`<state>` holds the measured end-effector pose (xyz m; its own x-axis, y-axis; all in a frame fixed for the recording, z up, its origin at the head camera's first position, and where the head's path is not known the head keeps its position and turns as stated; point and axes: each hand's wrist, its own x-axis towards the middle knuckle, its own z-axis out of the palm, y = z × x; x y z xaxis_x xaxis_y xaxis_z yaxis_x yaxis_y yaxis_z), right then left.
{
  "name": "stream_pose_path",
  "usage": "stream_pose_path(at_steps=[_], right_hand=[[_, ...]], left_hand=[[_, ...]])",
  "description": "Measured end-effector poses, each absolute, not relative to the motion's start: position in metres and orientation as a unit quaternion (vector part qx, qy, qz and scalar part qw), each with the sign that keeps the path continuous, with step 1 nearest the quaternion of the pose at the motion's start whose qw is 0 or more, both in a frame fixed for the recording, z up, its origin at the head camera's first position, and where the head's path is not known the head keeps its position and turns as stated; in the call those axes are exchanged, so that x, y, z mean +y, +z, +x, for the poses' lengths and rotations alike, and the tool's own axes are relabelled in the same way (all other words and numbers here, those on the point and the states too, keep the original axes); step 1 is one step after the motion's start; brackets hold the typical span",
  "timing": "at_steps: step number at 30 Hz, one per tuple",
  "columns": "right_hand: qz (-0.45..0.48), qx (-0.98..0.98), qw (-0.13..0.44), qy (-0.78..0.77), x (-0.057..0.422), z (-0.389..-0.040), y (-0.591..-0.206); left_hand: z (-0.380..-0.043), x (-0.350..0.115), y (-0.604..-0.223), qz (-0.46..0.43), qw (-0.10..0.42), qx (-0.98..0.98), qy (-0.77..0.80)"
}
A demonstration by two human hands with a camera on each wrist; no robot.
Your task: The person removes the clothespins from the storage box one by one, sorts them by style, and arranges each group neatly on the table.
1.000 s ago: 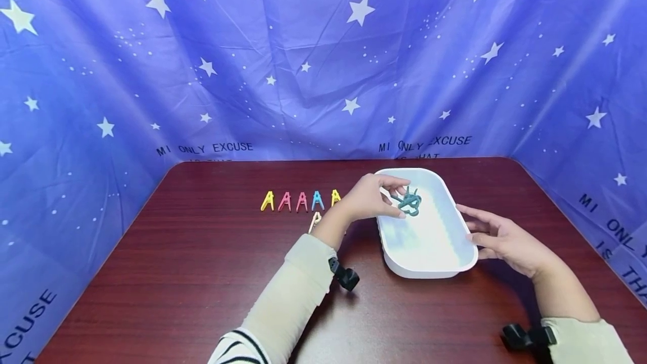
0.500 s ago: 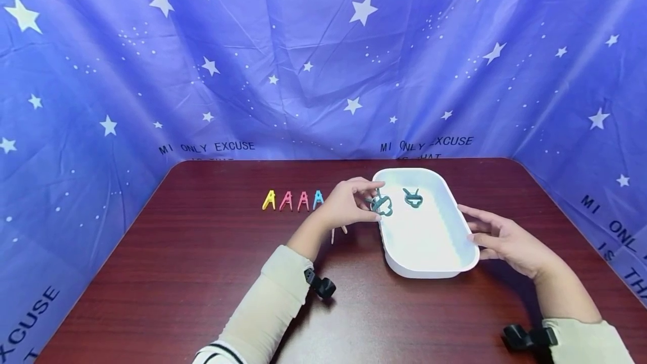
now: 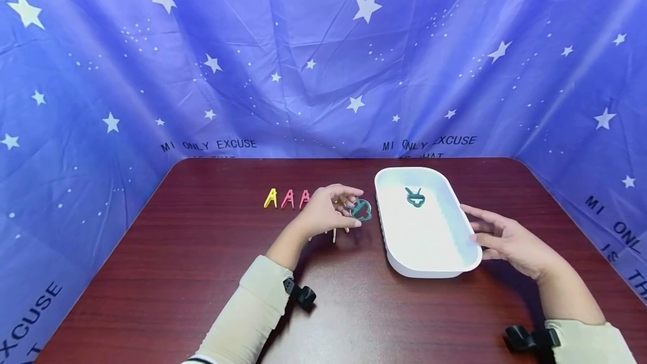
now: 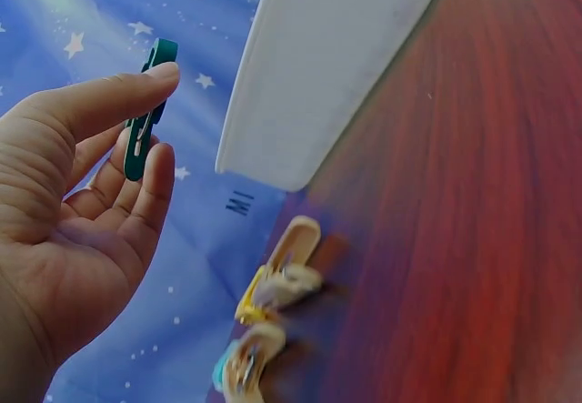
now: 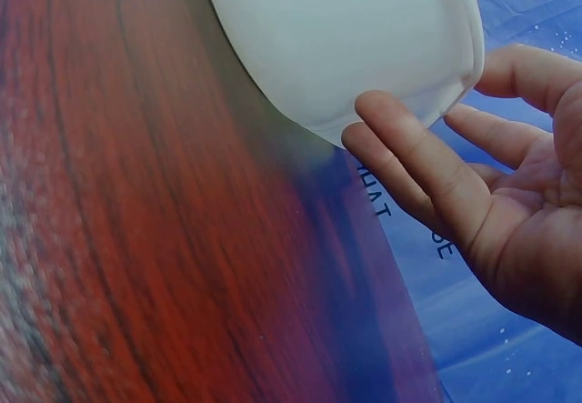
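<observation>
My left hand point(image 3: 323, 209) pinches a dark green clip point(image 3: 361, 210) between thumb and fingers, left of a white plastic basin point(image 3: 429, 249). The clip point(image 4: 162, 52) appears edge-on in the left wrist view, raised above the table. A second green clip point(image 3: 416, 199) lies inside the basin toward its far end. On the basin's right side, my right hand point(image 3: 515, 245) rests its extended fingers against the wall. The right wrist view shows those fingertips point(image 5: 377, 107) at the basin's outer side.
Left of my left hand, a yellow clothespin point(image 3: 270, 198) and pink clothespins point(image 3: 287, 199) stand in a row on the dark red table point(image 3: 167, 274). Beige clothespins point(image 4: 298, 239) in front of yellow and blue ones show in the left wrist view. A starry blue cloth point(image 3: 313, 89) encloses the table.
My left hand has drawn back leftward out of the basin with one green clip, leaving another inside. The right hand has stayed at the basin's side.
</observation>
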<state>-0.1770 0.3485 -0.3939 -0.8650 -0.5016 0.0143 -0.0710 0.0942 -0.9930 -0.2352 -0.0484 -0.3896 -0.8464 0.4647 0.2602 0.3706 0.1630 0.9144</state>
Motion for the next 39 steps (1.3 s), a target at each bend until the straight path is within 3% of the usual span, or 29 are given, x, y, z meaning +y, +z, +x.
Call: stream_pose_path(at_steps=[8, 21, 30, 39], right_hand=[[-0.199, 0.719, 0.168, -0.644, 0.348, -0.177, -0.394], [-0.205, 0.716, 0.169, -0.646, 0.348, -0.178, -0.394], [-0.206, 0.71, 0.174, -0.651, 0.348, -0.179, -0.395], [-0.206, 0.706, 0.175, -0.655, 0.347, -0.179, -0.394]], left_hand=[[-0.226, -0.075, -0.395, 0.262, 0.038, 0.775, 0.574], [-0.211, -0.11, -0.408, 0.311, 0.091, 0.794, 0.515], [-0.206, -0.101, -0.412, 0.368, 0.171, 0.792, 0.456], [-0.207, -0.08, -0.412, 0.404, 0.208, 0.796, 0.399]])
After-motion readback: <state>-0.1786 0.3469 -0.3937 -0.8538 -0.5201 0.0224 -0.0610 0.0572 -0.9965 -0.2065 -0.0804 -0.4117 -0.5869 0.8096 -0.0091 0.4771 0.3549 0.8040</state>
